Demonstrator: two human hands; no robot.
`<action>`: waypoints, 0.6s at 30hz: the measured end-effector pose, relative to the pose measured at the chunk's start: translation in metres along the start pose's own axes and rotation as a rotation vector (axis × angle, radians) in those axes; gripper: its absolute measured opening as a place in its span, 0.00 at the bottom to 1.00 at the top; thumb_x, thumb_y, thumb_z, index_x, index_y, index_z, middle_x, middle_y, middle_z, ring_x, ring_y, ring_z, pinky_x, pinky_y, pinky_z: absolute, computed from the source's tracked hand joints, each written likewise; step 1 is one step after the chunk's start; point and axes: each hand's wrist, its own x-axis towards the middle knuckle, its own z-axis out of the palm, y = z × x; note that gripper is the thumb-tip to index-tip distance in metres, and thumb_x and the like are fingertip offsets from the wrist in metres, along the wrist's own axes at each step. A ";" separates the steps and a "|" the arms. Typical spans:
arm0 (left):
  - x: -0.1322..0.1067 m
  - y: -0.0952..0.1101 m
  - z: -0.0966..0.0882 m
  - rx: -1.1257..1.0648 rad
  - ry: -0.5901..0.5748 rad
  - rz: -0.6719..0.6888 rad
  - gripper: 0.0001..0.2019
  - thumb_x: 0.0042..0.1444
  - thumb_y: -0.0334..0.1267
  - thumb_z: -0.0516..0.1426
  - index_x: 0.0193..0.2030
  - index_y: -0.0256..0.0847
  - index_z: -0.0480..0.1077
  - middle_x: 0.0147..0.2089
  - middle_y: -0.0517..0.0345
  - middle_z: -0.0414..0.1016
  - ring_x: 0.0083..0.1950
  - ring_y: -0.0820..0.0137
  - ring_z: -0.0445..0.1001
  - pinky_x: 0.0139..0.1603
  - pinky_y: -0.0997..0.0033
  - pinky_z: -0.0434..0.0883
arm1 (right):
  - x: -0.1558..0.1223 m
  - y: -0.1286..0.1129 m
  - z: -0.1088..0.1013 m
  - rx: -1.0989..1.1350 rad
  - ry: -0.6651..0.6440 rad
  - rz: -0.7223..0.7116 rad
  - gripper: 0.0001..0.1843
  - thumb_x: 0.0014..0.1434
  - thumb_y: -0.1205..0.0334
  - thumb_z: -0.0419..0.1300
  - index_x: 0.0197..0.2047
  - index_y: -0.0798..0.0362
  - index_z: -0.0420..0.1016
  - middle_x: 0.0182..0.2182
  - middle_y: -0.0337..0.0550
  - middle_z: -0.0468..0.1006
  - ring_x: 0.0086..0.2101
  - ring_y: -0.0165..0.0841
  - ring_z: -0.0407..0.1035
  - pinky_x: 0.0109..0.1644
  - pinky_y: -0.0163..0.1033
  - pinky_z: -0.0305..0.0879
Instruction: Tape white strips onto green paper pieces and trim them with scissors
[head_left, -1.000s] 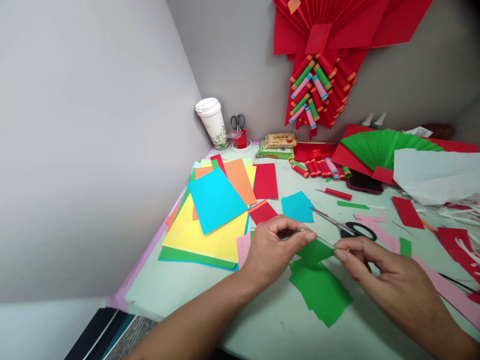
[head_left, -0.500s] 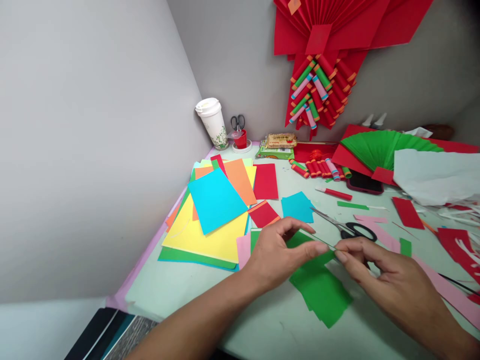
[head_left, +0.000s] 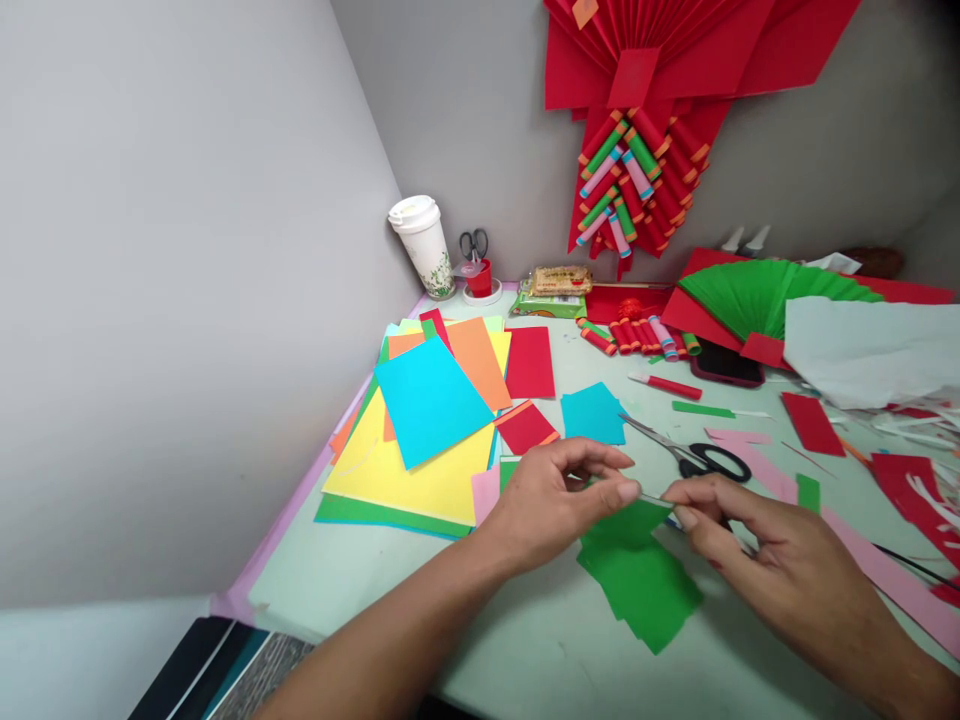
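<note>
My left hand (head_left: 559, 500) reaches over the table, its thumb and fingers closed on a piece of green paper (head_left: 634, 515) whose upper edge shows as a thin pale line. At the right end of that edge, the thumb and forefinger of my right hand (head_left: 750, 525) pinch it. Part of the paper is hidden behind my left fingers. Just below lie overlapping green paper pieces (head_left: 645, 590), flat on the table. Beyond my right hand rest black-handled scissors (head_left: 712, 460), blades pointing left towards small blue paper squares (head_left: 592, 413).
Coloured paper sheets (head_left: 420, 490) are piled at the left. Behind them stand a white cup (head_left: 421, 245) and a red pot (head_left: 478, 278) holding small scissors. Rolled paper tubes (head_left: 637, 336), a red glue pen (head_left: 675, 388), a phone (head_left: 727, 365) and paper scraps (head_left: 810, 422) lie at the right.
My left fingers have curled in and slid slightly along the paper's edge. Less of the edge shows between my hands. The view has shifted very slightly.
</note>
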 end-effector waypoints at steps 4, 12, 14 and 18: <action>-0.001 0.003 0.003 0.032 -0.030 -0.021 0.14 0.45 0.44 0.70 0.35 0.38 0.76 0.38 0.55 0.78 0.39 0.68 0.74 0.40 0.71 0.69 | -0.001 -0.011 0.001 0.030 -0.009 -0.067 0.11 0.65 0.57 0.53 0.37 0.45 0.77 0.27 0.34 0.79 0.25 0.30 0.72 0.29 0.31 0.68; -0.002 0.004 0.004 0.072 -0.103 0.023 0.10 0.53 0.43 0.66 0.30 0.38 0.74 0.41 0.52 0.80 0.44 0.65 0.76 0.45 0.68 0.70 | -0.005 -0.012 0.006 0.066 0.001 -0.025 0.12 0.66 0.56 0.53 0.48 0.46 0.74 0.24 0.34 0.75 0.23 0.31 0.70 0.27 0.34 0.67; -0.002 0.005 0.003 0.034 -0.112 0.044 0.11 0.54 0.43 0.65 0.30 0.39 0.73 0.46 0.50 0.80 0.48 0.63 0.77 0.49 0.66 0.70 | -0.006 -0.012 0.005 0.080 -0.002 0.026 0.16 0.67 0.55 0.51 0.54 0.47 0.70 0.22 0.33 0.72 0.22 0.32 0.69 0.25 0.34 0.66; -0.002 0.006 0.002 0.041 -0.092 0.043 0.10 0.54 0.42 0.65 0.29 0.39 0.72 0.51 0.47 0.80 0.53 0.60 0.77 0.51 0.64 0.69 | -0.008 -0.014 0.004 0.089 -0.034 0.079 0.18 0.68 0.53 0.51 0.58 0.46 0.68 0.33 0.41 0.80 0.29 0.35 0.75 0.29 0.35 0.70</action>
